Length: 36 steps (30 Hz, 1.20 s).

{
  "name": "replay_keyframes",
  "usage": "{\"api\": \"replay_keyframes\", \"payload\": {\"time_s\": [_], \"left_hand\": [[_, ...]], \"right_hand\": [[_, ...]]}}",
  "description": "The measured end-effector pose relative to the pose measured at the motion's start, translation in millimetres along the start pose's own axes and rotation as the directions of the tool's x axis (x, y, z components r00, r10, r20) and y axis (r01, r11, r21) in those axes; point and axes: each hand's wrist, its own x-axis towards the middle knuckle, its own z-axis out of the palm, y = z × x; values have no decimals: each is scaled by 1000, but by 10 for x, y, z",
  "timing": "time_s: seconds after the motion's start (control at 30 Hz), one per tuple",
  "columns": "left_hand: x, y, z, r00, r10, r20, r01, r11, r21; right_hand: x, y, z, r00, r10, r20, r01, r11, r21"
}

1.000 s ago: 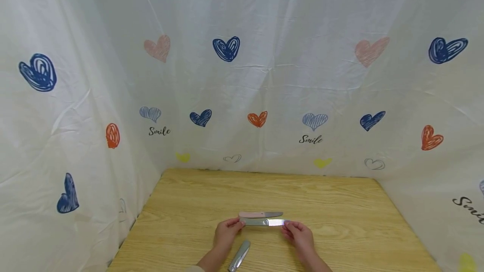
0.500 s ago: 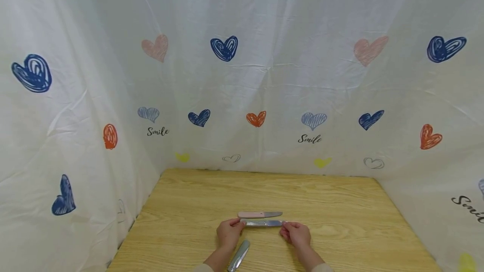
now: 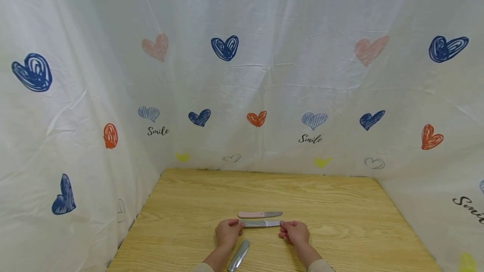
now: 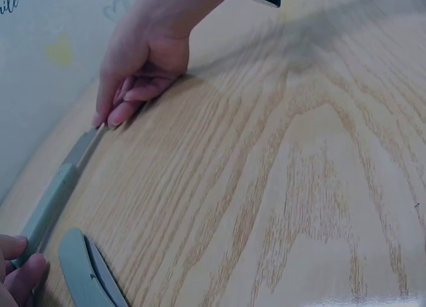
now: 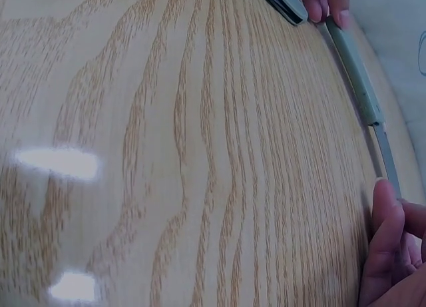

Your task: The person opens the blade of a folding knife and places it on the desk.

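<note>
Grey-green handle and pale metal blade make up the opened knife [image 3: 257, 224], which lies level between the person's two hands, midway between the left and right edges of the tabletop [image 3: 340, 209] and well apart from its far edge. The left hand [image 3: 228, 232] pinches the butt of the handle between thumb and finger; the right hand [image 3: 296, 233] grasps the blade's tip in the same way, its other fingers curled under. Whether the knife touches the wood cannot be told. Just beyond it, on the far-edge side, a pink-handled knife [image 3: 251, 214] lies almost parallel, its blade out and pointing toward the right edge. A folded grey-green knife [image 3: 239, 256] lies slanted near the left hand, on the person's side of the tabletop, with metal showing along its side. Light sleeves [image 3: 319, 266] end at both wrists. White cloth [image 3: 272, 79] printed with hearts and the word "Smile" hangs behind the far edge and along both side edges.
</note>
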Motion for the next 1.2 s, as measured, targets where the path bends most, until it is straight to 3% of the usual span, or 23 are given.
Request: {"api": "replay_keyframes", "payload": {"time_s": [0.83, 1.03, 1.2], "left_hand": [[-8, -30, -16, 1000, -19, 21, 20, 1000, -10], [-47, -52, -60, 999, 0, 35, 1, 1000, -13], [-57, -58, -155, 1000, 27, 16, -28, 998, 60]], "right_hand": [[-25, 12, -23, 1000, -27, -5, 27, 998, -56], [-55, 4, -23, 999, -40, -3, 40, 999, -34], [-89, 6, -14, 998, -61, 17, 61, 998, -6]]}}
